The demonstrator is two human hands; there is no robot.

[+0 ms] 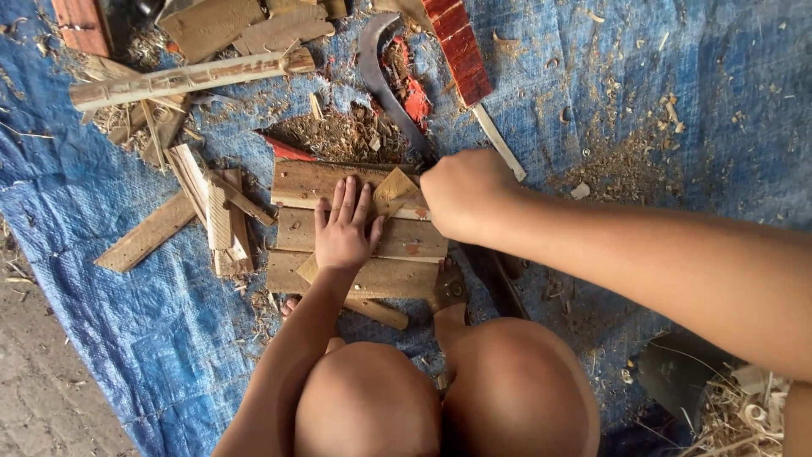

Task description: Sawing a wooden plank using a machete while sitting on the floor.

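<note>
I squat over a small slatted wooden board lying on a blue tarp. My left hand lies flat on a thin strip of wood that runs diagonally across the board, fingers spread. My right hand is clenched in a fist at the strip's upper end, by the board's right top corner. A curved dark blade extends away from that fist toward the top; whether the fist grips its handle is hidden. My knees fill the bottom centre.
Loose wood offcuts lie left of the board, a rough pale stick at top left. A red ridged wooden piece lies at top centre. Shavings and sawdust are scattered over the blue tarp. Bare ground shows at bottom left.
</note>
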